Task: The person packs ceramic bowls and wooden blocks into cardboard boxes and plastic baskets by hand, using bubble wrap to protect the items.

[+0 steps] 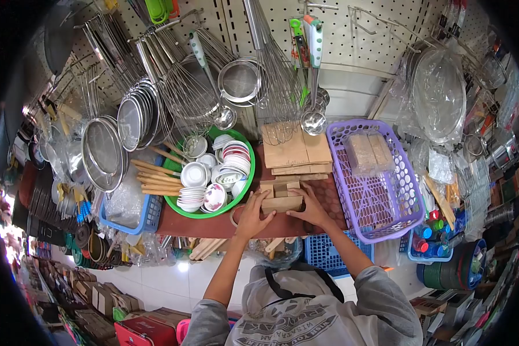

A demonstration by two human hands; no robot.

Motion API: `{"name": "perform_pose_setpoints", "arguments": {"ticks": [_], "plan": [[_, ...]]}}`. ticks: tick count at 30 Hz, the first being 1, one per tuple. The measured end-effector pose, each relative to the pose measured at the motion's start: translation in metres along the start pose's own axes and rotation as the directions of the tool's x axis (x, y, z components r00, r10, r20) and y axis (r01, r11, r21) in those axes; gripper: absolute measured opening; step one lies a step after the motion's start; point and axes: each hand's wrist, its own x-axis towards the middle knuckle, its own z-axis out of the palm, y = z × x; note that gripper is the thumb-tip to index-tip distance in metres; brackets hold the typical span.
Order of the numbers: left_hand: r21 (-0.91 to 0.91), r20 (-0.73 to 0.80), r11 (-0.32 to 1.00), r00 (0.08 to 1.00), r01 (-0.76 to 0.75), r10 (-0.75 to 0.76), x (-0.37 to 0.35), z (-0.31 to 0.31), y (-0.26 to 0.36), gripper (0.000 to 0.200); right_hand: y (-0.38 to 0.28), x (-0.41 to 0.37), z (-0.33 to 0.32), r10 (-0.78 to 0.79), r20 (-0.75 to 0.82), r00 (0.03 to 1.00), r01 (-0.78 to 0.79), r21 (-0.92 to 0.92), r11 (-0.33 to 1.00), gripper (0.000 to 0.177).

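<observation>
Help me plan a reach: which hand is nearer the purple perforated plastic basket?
Right. The right hand is on the basket side of the brown cardboard box; the left hand is on its far side.

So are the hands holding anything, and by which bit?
A small open cardboard box, the left hand at its left end, the right hand at its right.

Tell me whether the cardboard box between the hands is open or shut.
Open: the cardboard box shows its inside, flaps apart, between the left hand and right hand.
</observation>
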Motion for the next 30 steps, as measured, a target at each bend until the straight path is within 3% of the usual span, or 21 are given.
{"name": "perform_pose_setpoints", "arguments": {"ticks": [3,9,12,16,23,25,29,30], "plan": [[0.033,-0.053,0.998,0.997,-0.051,0.053,0.001,0.000,0.005,0.065,-0.010,-0.003,-0.010,0.014,0.009,1.000,-0.014,0.020,1.000,0.074],[-0.005,-0.136,0.999,0.990,0.043,-0.043,-0.006,-0.005,0.030,0.063,-0.031,-0.007,-0.025,-0.073,-0.132,0.989,0.068,-0.043,0.997,0.066],[-0.009,-0.219,0.995,0.970,0.103,-0.102,-0.012,-0.019,0.048,0.060,-0.047,-0.003,-0.032,-0.171,-0.257,0.951,0.163,-0.052,0.985,0.047],[-0.026,-0.364,0.990,0.922,0.135,-0.135,-0.027,-0.041,0.058,0.049,-0.076,0.009,-0.032,-0.265,-0.259,0.929,0.280,0.024,0.960,0.029],[-0.058,-0.513,0.974,0.830,0.220,-0.218,-0.059,-0.097,0.053,0.036,-0.135,0.047,0.020,-0.434,-0.028,0.900,0.433,0.167,0.886,0.026],[-0.122,-0.550,0.969,0.798,0.215,-0.247,-0.064,-0.109,0.043,0.033,-0.152,0.056,0.044,-0.348,0.074,0.934,0.315,0.283,0.906,0.025],[-0.230,-0.562,0.952,0.771,0.204,-0.301,-0.067,-0.131,0.019,0.031,-0.159,0.085,0.094,-0.437,0.092,0.895,0.425,0.126,0.896,0.027],[-0.268,-0.551,0.944,0.774,0.190,-0.313,-0.066,-0.134,0.011,0.030,-0.165,0.090,0.099,-0.394,0.100,0.914,0.391,0.049,0.919,0.028]]}}
